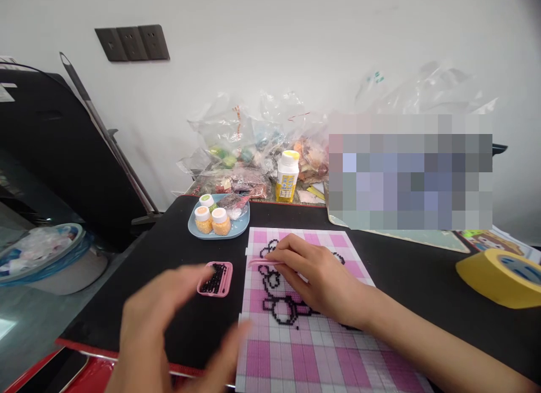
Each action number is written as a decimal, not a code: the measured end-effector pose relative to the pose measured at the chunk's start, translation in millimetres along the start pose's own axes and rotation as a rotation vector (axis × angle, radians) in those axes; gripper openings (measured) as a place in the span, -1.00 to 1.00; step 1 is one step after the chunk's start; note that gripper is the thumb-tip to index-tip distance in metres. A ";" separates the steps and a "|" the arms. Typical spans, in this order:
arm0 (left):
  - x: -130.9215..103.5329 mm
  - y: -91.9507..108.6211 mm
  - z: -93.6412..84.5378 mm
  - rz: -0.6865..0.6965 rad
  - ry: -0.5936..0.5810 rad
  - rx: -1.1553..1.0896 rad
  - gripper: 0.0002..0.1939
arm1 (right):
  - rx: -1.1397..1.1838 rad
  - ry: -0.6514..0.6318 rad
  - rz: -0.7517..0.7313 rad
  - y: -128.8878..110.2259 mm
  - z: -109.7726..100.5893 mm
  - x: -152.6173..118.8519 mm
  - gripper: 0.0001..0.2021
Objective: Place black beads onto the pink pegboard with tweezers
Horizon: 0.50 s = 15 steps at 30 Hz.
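R hand (315, 275): slim tool (261, 262) over gridded bd (283, 356).

The checked pink-and-white pegboard (304, 353) lies flat on the black table (173, 241), a black bead outline (288, 298) on its far half. Just off its left edge I see a small pink tray (229, 280) of loose black beads (216, 277). Pink tweezers (262, 262) reach sideways over the board's left edge side, tip leftward.
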State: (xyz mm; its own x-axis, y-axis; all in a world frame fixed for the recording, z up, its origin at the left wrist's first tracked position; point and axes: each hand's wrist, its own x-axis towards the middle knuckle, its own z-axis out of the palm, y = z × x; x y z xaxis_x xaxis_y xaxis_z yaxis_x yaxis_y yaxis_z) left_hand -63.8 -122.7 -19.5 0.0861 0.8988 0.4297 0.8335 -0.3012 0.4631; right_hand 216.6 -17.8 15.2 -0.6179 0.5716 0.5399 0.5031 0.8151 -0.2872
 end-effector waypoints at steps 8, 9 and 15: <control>62.2 -20.0 1.6 -0.071 -0.191 -0.065 -0.10 | 0.078 -0.001 0.014 2.9 -8.0 -1.5 -0.80; 64.4 -23.2 3.6 -0.063 -0.209 -0.076 -0.13 | 0.086 0.004 0.021 3.7 -8.2 -2.3 -0.80; 79.5 -5.8 5.5 0.077 -0.162 -0.166 -0.23 | 0.113 0.063 0.023 5.6 -9.6 -4.1 -0.81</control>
State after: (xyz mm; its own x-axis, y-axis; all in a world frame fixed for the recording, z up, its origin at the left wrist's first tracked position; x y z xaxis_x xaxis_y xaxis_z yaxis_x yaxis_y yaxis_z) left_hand -58.8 -47.7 7.8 0.2440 0.9064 0.3448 0.7209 -0.4073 0.5607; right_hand 227.7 -16.5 18.9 -0.5660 0.5860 0.5799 0.4434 0.8093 -0.3852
